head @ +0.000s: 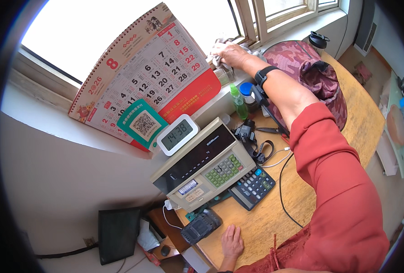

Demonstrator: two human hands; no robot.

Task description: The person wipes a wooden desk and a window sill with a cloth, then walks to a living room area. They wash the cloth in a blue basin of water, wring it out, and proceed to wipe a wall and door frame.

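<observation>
My right hand [232, 54] stretches up to the window sill, its fingers closed on a crumpled greyish cloth [219, 61] by the window frame [246, 20]. A black band sits on that wrist. My left hand [232, 240] lies palm down on the wooden desk [256, 225], with nothing in it, near a black battery pack [201, 226]. Below the right arm stand a green spray bottle [239, 104] and a jar with a blue lid [247, 90]. A large wall calendar [147, 75] leans against the window to the left.
A weighing indicator [205, 167] with a digital clock [178, 134] on top fills the desk's left part, beside a calculator [253, 187]. Cables and a headlamp [246, 134] lie nearby. A camouflage hat [290, 58] and a black-lidded bottle [318, 42] stand at the back right.
</observation>
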